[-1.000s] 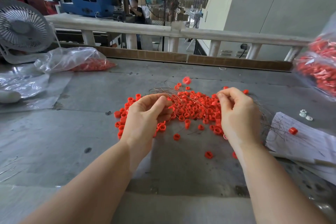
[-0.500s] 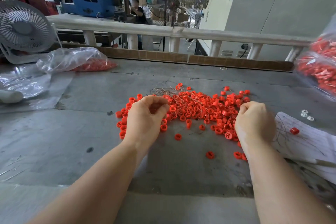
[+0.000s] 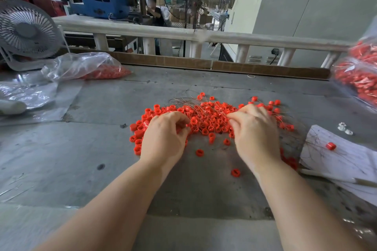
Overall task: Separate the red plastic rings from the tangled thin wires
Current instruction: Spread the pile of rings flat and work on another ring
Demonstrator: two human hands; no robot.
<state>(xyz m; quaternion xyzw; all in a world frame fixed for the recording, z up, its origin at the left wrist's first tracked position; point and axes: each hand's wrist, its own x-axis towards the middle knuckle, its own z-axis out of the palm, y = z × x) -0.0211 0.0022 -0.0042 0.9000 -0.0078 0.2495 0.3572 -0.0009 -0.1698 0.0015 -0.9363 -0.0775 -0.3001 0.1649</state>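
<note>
Head view: red rings (image 3: 210, 120) heaped mid-table (image 3: 102, 108), thin wires (image 3: 189, 102) tangled across the far side. Left hand (image 3: 163, 136) and right hand (image 3: 255, 132) both curl fingers into the heap, apparently pinching strands (contact partly hidden). Step: teasing wire free. Next: draw strands apart gently.

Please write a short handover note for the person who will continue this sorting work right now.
Left hand: fingers curled into the pile of red rings, apparently pinching wires.
Right hand: fingers curled at the thin wires on the pile's right part.
Done: some loose rings lie nearer you, e.g. one ring; a bag of rings sits far left.
Left: most rings are tangled in wire on the table.
</note>
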